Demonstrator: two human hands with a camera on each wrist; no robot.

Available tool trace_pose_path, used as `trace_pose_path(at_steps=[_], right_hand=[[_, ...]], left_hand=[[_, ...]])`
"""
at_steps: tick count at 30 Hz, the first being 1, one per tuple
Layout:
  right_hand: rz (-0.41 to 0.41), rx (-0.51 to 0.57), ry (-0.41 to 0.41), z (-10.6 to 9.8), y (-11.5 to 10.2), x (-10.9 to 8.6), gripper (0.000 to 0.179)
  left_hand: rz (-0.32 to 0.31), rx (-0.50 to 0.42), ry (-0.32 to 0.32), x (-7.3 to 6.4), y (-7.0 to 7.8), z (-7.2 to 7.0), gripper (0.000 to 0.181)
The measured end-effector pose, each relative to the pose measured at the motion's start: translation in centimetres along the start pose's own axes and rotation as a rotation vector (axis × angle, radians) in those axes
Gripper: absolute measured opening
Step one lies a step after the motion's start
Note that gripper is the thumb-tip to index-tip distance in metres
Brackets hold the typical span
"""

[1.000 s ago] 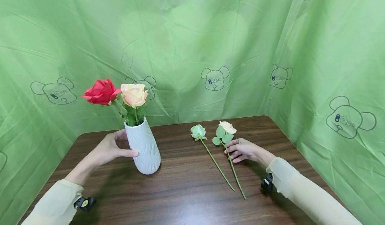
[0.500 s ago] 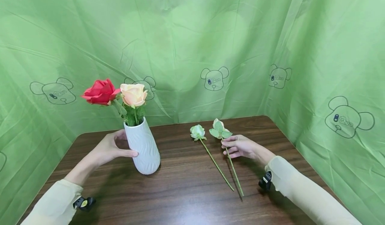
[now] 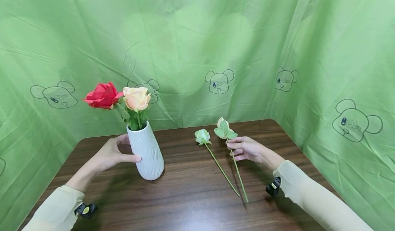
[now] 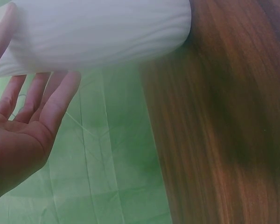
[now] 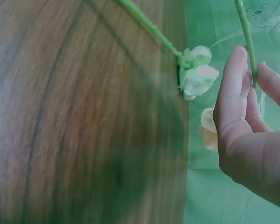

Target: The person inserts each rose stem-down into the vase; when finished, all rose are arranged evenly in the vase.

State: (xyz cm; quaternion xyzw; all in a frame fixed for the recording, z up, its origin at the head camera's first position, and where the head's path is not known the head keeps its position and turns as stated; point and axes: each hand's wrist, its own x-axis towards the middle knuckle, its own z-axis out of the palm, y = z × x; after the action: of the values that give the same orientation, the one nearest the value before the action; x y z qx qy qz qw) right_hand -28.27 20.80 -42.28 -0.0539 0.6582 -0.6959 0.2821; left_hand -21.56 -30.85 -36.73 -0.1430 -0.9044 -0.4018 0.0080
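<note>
Cream rose (image 3: 224, 127) has tilted up, pinched by the right hand (image 3: 247, 149); left hand (image 3: 109, 153) grips the vase (image 3: 147, 153), two roses (image 3: 104, 96) already in, green rose (image 3: 202, 136) still lying out

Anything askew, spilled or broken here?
No spill or breakage visible. The white vase, gripped by the left hand, leans left in the head view; could be real tilt or just camera angle, can't tell. The red rose also juts out left, well beyond the vase mouth.
</note>
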Motion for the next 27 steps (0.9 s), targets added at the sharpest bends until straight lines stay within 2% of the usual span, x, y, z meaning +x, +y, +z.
trace_pose_path(at_steps=[9, 18, 27], right_hand=[[-0.091, 0.080, -0.080, 1.9, -1.7, -1.0, 0.021], [-0.183, 0.160, -0.079, 4.3, -4.2, -2.6, 0.020], [-0.350, 0.205, -0.090, 6.5, -7.5, -4.2, 0.019]], left_hand=[[0.008, -0.001, 0.004, -0.1, -0.1, 0.0, 0.071], [0.012, -0.011, 0.001, -0.1, -0.1, 0.1, 0.071], [0.016, -0.015, 0.004, -0.1, -0.2, 0.1, 0.071]])
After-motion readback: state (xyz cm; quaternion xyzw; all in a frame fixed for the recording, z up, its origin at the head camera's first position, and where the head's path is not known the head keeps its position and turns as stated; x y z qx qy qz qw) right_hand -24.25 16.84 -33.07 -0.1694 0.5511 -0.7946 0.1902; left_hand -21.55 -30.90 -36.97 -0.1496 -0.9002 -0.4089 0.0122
